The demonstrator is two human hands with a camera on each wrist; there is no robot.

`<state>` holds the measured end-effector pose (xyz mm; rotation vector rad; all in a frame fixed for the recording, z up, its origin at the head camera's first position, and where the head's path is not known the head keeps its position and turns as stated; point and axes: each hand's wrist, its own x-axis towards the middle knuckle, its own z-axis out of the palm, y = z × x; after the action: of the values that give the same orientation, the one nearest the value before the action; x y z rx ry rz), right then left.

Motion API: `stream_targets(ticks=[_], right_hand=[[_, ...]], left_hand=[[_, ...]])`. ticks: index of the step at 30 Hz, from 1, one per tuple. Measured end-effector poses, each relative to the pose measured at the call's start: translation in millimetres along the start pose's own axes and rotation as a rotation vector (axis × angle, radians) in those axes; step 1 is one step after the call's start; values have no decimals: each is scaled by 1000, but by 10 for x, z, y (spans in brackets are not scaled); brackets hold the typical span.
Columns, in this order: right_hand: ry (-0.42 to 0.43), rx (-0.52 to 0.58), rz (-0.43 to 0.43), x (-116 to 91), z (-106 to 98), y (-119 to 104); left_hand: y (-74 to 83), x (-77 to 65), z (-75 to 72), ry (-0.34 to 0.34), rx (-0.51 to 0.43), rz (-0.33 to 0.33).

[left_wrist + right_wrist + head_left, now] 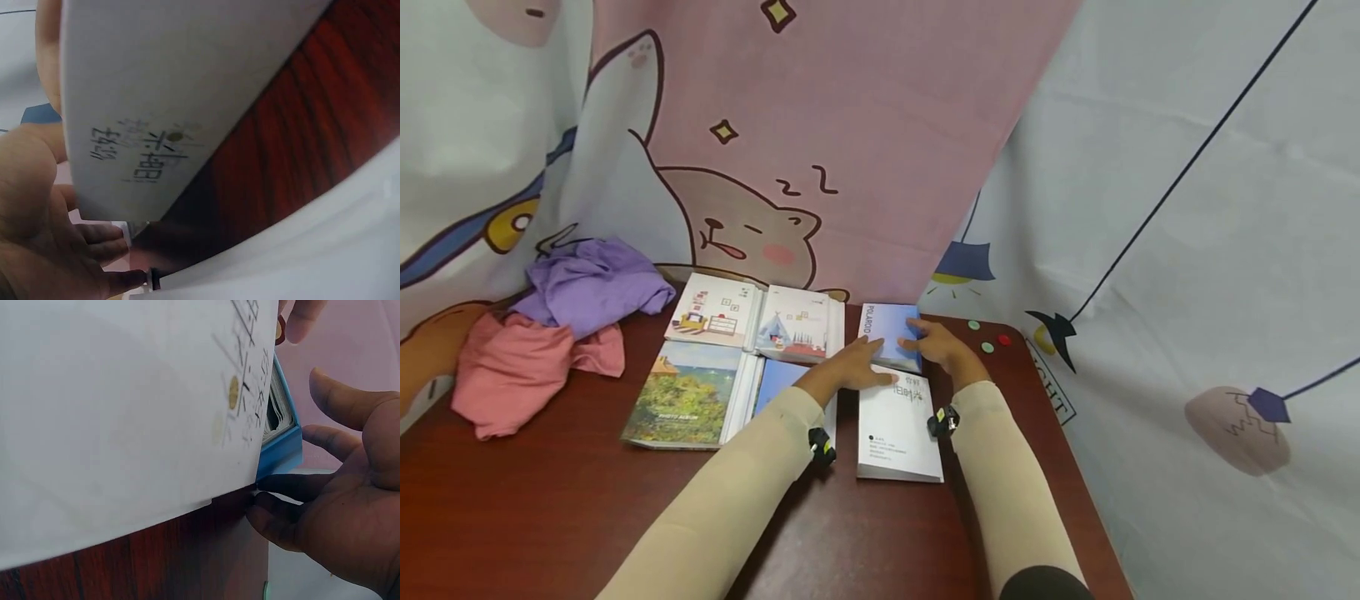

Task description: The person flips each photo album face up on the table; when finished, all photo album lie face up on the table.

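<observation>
A blue photo album marked POLAROID [891, 332] lies at the back right of the table, its page edges showing in the right wrist view. Just in front of it is a white photo album [898, 433] with dark lettering. My left hand [852, 367] is at the blue album's left front side, fingers mostly straight, thumb over the white album's far end. At the blue album's right side, my right hand [946, 348] touches it with extended fingers, the thumb spread apart in the right wrist view. Neither hand is wrapped around an album.
To the left lie an illustrated album [715, 310], a tent-picture album [793, 323], a landscape album [688, 387] and a partly hidden blue album [778, 383]. Purple cloth [595, 283] and pink cloth [512, 375] lie far left. Small green and red discs [1003, 340] sit near the right corner.
</observation>
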<state>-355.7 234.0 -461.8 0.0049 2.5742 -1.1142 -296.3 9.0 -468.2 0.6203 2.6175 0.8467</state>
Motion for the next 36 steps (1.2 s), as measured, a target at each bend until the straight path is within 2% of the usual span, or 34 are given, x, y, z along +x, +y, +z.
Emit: stream_targets(ticks=[8, 14, 20, 24, 29, 32, 36], right_hand=[[40, 37, -12, -10, 23, -16], [65, 194, -68, -58, -23, -21], [91, 272, -104, -127, -81, -78], [97, 322, -122, -144, -74, -121], [81, 493, -145, -154, -62, -168], [72, 559, -152, -180, -68, -197], [81, 565, -165, -221, -75, -216]], left_hand=[[27, -32, 5, -9, -3, -25], [28, -36, 9, 5, -6, -21], [16, 12, 42, 26, -61, 43], [28, 41, 50, 61, -139, 110], [66, 71, 22, 117, -221, 180], [84, 83, 0, 142, -267, 201], [96, 95, -19, 161, -311, 204]])
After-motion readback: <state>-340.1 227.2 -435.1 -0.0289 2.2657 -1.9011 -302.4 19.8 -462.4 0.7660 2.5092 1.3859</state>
